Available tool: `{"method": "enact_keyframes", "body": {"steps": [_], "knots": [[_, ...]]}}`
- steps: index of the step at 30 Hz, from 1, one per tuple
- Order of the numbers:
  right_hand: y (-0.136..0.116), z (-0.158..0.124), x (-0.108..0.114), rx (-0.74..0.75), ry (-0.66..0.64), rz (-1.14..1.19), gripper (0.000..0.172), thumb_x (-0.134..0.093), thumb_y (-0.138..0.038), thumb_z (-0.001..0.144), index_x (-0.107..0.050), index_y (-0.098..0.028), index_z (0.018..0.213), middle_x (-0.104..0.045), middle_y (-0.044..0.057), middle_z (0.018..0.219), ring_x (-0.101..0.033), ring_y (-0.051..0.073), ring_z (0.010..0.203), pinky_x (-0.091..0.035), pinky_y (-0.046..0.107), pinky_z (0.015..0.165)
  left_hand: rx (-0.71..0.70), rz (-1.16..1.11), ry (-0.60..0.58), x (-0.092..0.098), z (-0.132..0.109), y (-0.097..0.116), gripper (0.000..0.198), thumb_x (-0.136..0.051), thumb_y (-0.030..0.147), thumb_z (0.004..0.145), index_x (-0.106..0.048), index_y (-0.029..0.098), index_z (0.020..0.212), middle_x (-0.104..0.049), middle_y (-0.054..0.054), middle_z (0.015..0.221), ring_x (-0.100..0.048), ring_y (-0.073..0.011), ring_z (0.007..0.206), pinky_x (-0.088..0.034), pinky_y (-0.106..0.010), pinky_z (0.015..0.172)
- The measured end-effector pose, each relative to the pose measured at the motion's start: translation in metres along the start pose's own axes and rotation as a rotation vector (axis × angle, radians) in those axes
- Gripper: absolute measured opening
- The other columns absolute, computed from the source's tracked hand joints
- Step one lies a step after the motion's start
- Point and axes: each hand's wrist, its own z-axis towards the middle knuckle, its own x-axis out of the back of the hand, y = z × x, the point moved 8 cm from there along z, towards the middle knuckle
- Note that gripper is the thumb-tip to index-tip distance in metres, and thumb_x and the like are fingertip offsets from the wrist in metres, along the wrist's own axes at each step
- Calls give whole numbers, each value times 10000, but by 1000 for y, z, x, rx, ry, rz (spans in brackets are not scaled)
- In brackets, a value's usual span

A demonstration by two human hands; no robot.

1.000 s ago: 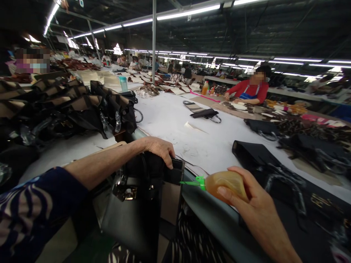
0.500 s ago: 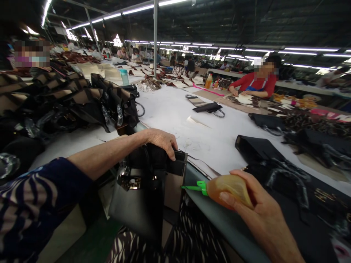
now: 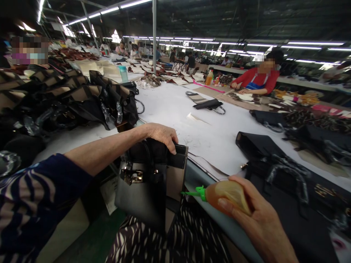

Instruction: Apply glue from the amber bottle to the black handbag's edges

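My left hand [image 3: 163, 136] grips the top edge of a black handbag [image 3: 139, 195] with gold-coloured hardware, which hangs upright over my lap at the table's near edge. The bag's beige and black side faces right. In my right hand [image 3: 255, 208] is a soft bottle of amber liquid [image 3: 226, 195], lying sideways, with a green nozzle that points left. The nozzle's tip is at the right edge of the bag's side; whether it touches is too fine to tell.
Many black bags [image 3: 90, 96] are heaped at the left. More black bags [image 3: 263, 149] lie along the right of the white table [image 3: 170, 106]. A folded striped piece [image 3: 204, 100] lies mid-table. Across it sits a person in red [image 3: 270, 80], near pink strips and another amber bottle [image 3: 209, 77].
The bag and my left hand have shifted slightly upward in view, and more of the bag's beige side shows. The nozzle is slightly lower. The person in red has leaned back a little.
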Motion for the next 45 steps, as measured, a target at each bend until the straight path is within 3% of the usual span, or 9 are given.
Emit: {"method": "enact_keyframes", "body": {"steps": [9,16,23,28,32,36,41,45], "knots": [[15,-6,-10,-19,-43,5,505,-613,-537,718,-531,-212,1096,-635,7,933,-605,200,778,-486,242,693,-5,-3,28,4,2,-2,299,-636,385,641,-684,133,796,-653,15,649,-510,-115,561,-375,-219,532],[22,-8,-12,-71,-59,-5,538,-601,-569,701,-522,-211,1096,-631,19,933,-597,220,778,-476,282,697,-23,29,62,8,2,-1,306,-635,384,636,-682,134,809,-651,22,670,-493,-103,561,-357,-208,525],[32,-7,-19,-121,-89,49,546,-618,-576,684,-511,-230,1092,-620,3,876,-579,207,748,-457,277,677,-50,72,105,12,-2,5,238,-619,339,634,-638,140,764,-551,49,579,-452,-96,530,-332,-205,489],[42,8,-21,-131,-58,138,539,-620,-559,705,-486,-234,1114,-612,-6,844,-565,213,766,-441,283,684,-8,316,308,36,-19,30,172,-578,273,647,-615,156,768,-541,44,577,-466,-113,552,-329,-220,510],[47,30,-8,-120,43,215,531,-646,-524,692,-497,-217,1099,-599,6,872,-550,219,794,-440,300,721,32,568,513,63,-34,59,148,-530,215,672,-608,160,784,-557,22,602,-487,-131,578,-332,-233,540],[53,53,-3,-144,62,481,495,-689,-452,678,-512,-196,1063,-589,20,837,-546,211,738,-468,286,601,28,762,671,86,-40,84,157,-515,201,684,-594,175,817,-584,2,664,-514,-146,617,-333,-233,549],[72,85,-5,-169,81,697,442,-675,-450,697,-536,-156,997,-602,71,867,-571,221,733,-471,275,523,16,963,757,101,-36,102,168,-494,227,739,-580,193,879,-623,-25,771,-566,-178,718,-362,-246,592],[88,106,-3,-184,128,734,420,-664,-454,707,-541,-151,971,-606,88,902,-591,224,752,-484,275,524,15,1091,804,96,-26,104,183,-507,238,771,-558,189,940,-629,-55,876,-583,-210,800,-395,-275,639]]}}
